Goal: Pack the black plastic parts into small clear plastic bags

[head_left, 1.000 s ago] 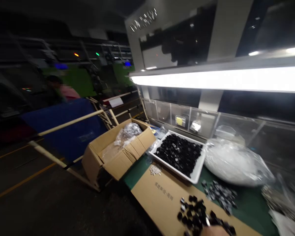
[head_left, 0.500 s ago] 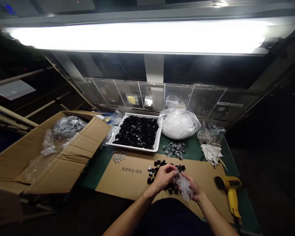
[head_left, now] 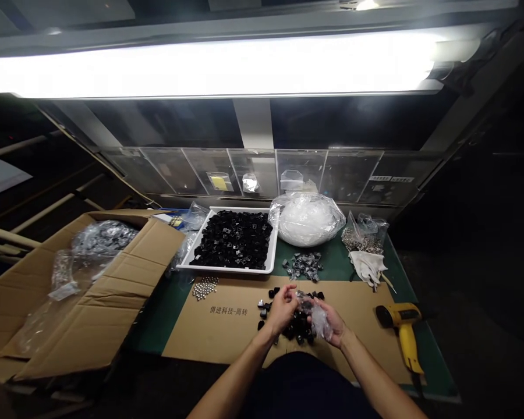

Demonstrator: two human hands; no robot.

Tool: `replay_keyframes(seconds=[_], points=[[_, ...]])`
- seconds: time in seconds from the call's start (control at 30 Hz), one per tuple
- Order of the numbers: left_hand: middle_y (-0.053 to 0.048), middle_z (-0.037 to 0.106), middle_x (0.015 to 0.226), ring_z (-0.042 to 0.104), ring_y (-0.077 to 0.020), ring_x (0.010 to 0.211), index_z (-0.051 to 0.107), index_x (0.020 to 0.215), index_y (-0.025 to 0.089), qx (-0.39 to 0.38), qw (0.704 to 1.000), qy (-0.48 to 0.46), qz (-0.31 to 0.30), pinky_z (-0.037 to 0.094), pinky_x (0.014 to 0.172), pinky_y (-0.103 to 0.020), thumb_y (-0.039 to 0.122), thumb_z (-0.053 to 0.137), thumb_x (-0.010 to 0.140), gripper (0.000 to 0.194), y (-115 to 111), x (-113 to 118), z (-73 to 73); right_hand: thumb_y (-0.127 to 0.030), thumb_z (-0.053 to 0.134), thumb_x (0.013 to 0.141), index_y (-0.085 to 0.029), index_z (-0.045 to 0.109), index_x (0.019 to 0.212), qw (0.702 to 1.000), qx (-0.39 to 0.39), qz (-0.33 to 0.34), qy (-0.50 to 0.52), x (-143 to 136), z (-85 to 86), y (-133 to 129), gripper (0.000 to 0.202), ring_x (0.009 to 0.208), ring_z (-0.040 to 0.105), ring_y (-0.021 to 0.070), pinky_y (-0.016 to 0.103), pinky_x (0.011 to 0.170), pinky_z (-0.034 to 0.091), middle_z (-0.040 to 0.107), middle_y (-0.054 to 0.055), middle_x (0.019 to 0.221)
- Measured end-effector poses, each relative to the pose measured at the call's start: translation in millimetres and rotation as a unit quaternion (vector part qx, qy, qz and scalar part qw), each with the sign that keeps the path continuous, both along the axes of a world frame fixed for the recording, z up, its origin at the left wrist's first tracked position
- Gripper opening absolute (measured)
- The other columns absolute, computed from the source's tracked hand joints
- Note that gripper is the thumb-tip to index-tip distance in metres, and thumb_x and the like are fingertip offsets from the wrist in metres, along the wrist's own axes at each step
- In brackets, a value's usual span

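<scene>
My right hand (head_left: 335,327) is closed around a crumpled clear plastic bag (head_left: 321,323), which hangs over the palm. A greyish, shiny bit shows at the bag's upper end, between the two hands. My left hand (head_left: 282,309) is beside that end, thumb and fingers curled together; whatever is between its fingertips is too small to make out. Below and around both hands, small black square pieces (head_left: 298,330) lie in a loose pile on the flat cardboard sheet (head_left: 227,331). Some of the pile is hidden by my hands.
Behind are a white tray (head_left: 271,256) of black pieces, a bulging clear bag (head_left: 308,218) and small clear pieces (head_left: 304,266). Metal balls (head_left: 205,287) sit left. On the right are a yellow heat gun (head_left: 406,334) and white glove (head_left: 368,266). An open carton (head_left: 126,297) borders the table.
My view has shifted, so the scene sits further left. My left hand has drawn slightly away from the plastic bag, which stays in my right hand.
</scene>
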State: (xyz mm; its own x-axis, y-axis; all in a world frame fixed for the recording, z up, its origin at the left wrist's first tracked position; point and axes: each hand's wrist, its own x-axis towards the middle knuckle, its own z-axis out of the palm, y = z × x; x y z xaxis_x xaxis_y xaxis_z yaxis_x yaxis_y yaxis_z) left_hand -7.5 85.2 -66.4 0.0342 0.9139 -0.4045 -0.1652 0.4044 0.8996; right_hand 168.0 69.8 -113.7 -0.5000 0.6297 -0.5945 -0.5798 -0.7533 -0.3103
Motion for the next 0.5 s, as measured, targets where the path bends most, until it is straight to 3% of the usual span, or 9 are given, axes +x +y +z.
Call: replay_keyframes(seconds=[0.07, 0.2, 0.33, 0.5], points=[[-0.002, 0.065, 0.08, 0.061, -0.0142, 0.069, 0.065, 0.105, 0.014, -0.029, 0.999, -0.014, -0.005, 0.052, 0.071, -0.028, 0.023, 0.073, 0.066, 0.042, 1, 1, -5.1, -0.038, 0.057, 0.095, -0.014, 0.065, 0.119, 1.0, -0.005, -0.006, 0.0, -3, -2.0, 1, 0.034, 0.057, 0.07, 0.0124, 0.018, 0.05, 0.054, 0.077, 0.008, 0.089], [-0.008, 0.069, 0.084, 0.064, -0.0168, 0.073, 0.068, 0.085, 0.013, -0.064, 0.997, -0.031, -0.002, 0.055, 0.074, -0.032, 0.031, 0.07, 0.071, 0.023, -3, 1, -11.9, -0.04, 0.058, 0.095, -0.013, 0.065, 0.12, 1.0, -0.011, -0.011, -0.006, -8, -2.5, 4, 0.037, 0.059, 0.07, 0.013, 0.018, 0.05, 0.054, 0.077, 0.009, 0.091], [-0.007, 0.071, 0.092, 0.066, -0.0175, 0.08, 0.066, 0.082, 0.015, -0.064, 0.997, -0.028, 0.016, 0.054, 0.074, -0.029, 0.036, 0.069, 0.073, 0.024, -9, 0, -12.7, -0.034, 0.063, 0.091, -0.011, 0.067, 0.115, 0.999, -0.019, -0.006, -0.027, -7, -3.1, 1, 0.034, 0.057, 0.069, 0.0119, 0.018, 0.05, 0.055, 0.077, 0.009, 0.09], [-0.004, 0.07, 0.086, 0.065, -0.0164, 0.077, 0.061, 0.082, 0.017, -0.084, 0.995, -0.011, 0.044, 0.052, 0.068, -0.026, 0.039, 0.067, 0.071, 0.025, -11, 1, -19.0, -0.023, 0.071, 0.083, -0.015, 0.067, 0.11, 0.996, -0.019, -0.012, -0.085, -3, -15.6, 1, 0.029, 0.057, 0.067, 0.0099, 0.018, 0.053, 0.056, 0.077, 0.007, 0.091]])
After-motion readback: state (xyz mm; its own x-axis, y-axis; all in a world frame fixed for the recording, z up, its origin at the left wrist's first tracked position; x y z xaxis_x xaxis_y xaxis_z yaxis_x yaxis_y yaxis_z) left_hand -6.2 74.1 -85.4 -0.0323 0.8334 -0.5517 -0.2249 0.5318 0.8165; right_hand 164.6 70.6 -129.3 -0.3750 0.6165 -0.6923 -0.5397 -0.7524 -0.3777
